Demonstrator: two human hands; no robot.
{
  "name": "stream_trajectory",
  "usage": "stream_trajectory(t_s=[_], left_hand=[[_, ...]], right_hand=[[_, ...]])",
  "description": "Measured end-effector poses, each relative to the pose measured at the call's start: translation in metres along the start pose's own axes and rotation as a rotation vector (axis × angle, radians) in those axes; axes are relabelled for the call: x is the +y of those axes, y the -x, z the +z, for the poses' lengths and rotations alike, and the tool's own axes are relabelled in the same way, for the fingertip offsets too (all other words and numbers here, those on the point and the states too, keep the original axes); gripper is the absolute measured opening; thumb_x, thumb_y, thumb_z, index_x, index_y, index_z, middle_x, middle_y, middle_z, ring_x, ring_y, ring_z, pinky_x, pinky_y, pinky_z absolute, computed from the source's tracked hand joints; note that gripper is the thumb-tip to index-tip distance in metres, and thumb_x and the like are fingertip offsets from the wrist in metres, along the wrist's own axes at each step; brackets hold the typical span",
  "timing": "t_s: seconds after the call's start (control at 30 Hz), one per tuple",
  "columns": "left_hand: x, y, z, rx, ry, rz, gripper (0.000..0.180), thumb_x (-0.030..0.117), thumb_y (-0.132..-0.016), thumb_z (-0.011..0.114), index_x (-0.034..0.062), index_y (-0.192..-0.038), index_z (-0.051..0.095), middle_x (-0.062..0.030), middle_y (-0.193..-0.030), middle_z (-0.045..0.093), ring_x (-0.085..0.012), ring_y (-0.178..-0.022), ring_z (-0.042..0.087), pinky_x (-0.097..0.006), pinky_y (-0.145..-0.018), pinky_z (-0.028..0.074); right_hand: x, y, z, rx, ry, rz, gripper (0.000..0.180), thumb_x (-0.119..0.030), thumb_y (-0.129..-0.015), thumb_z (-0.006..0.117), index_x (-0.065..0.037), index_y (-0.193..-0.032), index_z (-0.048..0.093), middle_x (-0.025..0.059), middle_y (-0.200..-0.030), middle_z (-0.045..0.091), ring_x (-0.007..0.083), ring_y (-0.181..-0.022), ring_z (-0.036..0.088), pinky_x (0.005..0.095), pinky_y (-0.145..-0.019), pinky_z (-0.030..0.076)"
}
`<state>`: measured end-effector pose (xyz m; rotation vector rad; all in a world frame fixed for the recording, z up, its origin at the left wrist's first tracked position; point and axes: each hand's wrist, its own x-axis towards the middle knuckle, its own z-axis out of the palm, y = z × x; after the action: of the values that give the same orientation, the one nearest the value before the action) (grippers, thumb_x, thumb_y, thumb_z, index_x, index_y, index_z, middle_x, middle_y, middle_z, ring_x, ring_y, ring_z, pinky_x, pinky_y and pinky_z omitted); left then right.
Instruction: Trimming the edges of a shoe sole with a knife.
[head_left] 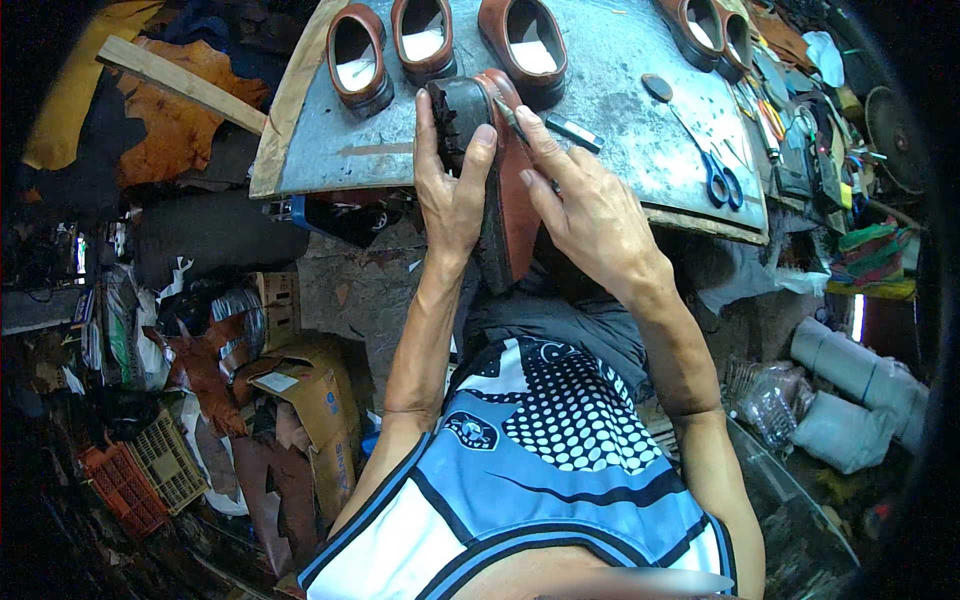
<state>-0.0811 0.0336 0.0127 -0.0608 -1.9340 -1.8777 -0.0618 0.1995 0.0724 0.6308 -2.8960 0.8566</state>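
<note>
Over the near edge of the table, my left hand (455, 195) is closed on a brown leather shoe (515, 215). The shoe is turned on its side, its dark sole toward the left and its upper toward the right. Ragged black strips (442, 122) show between my left fingers and thumb, beside the sole. My right hand (595, 220) pinches a slim pointed tool (507, 113), whose tip lies against the shoe near the seam of sole and upper. The tool's exact kind is hard to tell, since my fingers cover most of it.
Several brown shoes, among them a loafer (357, 75), stand along the far side of the metal-topped table (620, 170). Blue-handled scissors (722, 180), a small dark block (573, 132) and a dark disc (657, 88) lie right. A cardboard box (325, 420) stands on the floor left.
</note>
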Motion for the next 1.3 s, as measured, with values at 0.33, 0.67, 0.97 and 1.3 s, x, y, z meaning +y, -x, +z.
stream_trajectory(t_s=[0.33, 0.67, 0.97, 1.3], left_hand=[[-0.002, -0.001, 0.005, -0.014, -0.111, 0.071, 0.087, 0.040, -0.091, 0.068, -0.0102, -0.151, 0.030, -0.0310, -0.140, 0.045, -0.0368, -0.129, 0.051, -0.043, -0.110, 0.041], [-0.003, -0.003, 0.006, -0.015, 0.029, 0.002, 0.088, 0.042, -0.092, 0.066, -0.0117, -0.151, 0.028, -0.0285, -0.132, 0.052, -0.0307, -0.117, 0.060, -0.037, -0.099, 0.049], [-0.007, -0.002, 0.006, -0.006, 0.089, -0.079, 0.089, 0.052, -0.097, 0.057, -0.0106, -0.152, 0.027, -0.0259, -0.124, 0.058, -0.0266, -0.110, 0.062, -0.034, -0.094, 0.052], [-0.011, -0.005, 0.004, -0.042, 0.105, -0.137, 0.077, 0.047, -0.100, 0.055, -0.0085, -0.149, 0.033, -0.0228, -0.119, 0.061, -0.0252, -0.106, 0.065, -0.033, -0.089, 0.054]], right_hand=[[0.001, -0.001, -0.006, 0.026, -0.025, 0.004, 0.061, -0.030, -0.101, 0.055, -0.022, -0.157, 0.033, 0.0237, -0.098, 0.061, 0.0435, -0.082, 0.066, 0.0510, -0.074, 0.055], [-0.009, 0.016, 0.003, -0.087, 0.059, 0.113, 0.065, -0.027, -0.100, 0.059, -0.021, -0.158, 0.030, 0.0223, -0.098, 0.062, 0.0404, -0.082, 0.067, 0.0488, -0.071, 0.055], [-0.005, 0.025, 0.015, -0.056, 0.032, 0.093, 0.065, -0.028, -0.100, 0.058, -0.020, -0.158, 0.029, 0.0223, -0.104, 0.061, 0.0407, -0.086, 0.067, 0.0487, -0.074, 0.056], [-0.007, 0.030, 0.017, -0.130, 0.021, 0.145, 0.064, -0.029, -0.101, 0.057, -0.020, -0.158, 0.029, 0.0214, -0.101, 0.060, 0.0393, -0.086, 0.068, 0.0482, -0.075, 0.056]])
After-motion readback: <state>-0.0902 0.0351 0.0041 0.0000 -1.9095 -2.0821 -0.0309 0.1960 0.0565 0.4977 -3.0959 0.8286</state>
